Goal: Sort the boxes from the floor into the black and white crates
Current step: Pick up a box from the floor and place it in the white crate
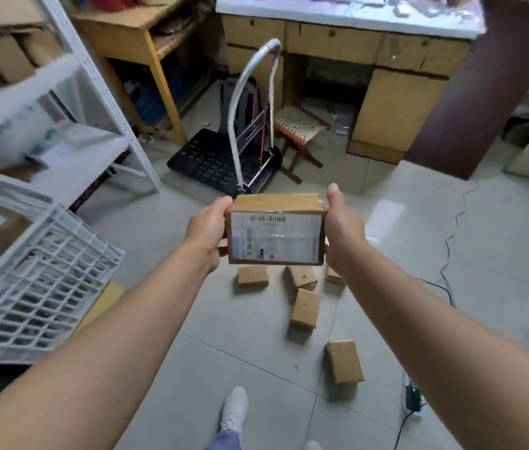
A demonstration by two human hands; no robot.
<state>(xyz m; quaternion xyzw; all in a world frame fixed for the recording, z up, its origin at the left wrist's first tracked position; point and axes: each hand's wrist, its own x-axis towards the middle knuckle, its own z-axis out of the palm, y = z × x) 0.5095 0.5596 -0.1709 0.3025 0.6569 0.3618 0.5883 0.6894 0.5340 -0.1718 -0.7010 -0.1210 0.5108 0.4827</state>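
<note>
Box: a brown cardboard box (pixel 276 237) is held up in the air, over the floor (pixel 224 336). A white paper label with black bars covers the side that faces the person.
Left hand: the left hand (pixel 206 227) grips the left end of the box. Its thumb lies at the top corner, and its fingers curl round the far side.
Right hand: the right hand (pixel 342 228) grips the right end of the box, with the thumb sticking up at the top corner.
Small boxes: four small boxes (pixel 305 308) lie on the gray tiles below the held box. A bit of one more peeks out beside the right arm.
White crate: a white crate (pixel 29 287) with open holes sits at the left, just beside a white shelf (pixel 71 76).
Cart: a flat black cart (pixel 217 160) with a bent silver handle stands past the held box, next to a small wooden stool (pixel 298 125).
Desk: a wooden desk (pixel 337 37) with drawers stands at the far wall.
Shoe: a white shoe (pixel 233 407) is on the floor at the bottom.
Wire: a thin wire (pixel 451 241) runs over the tiles at the right.
</note>
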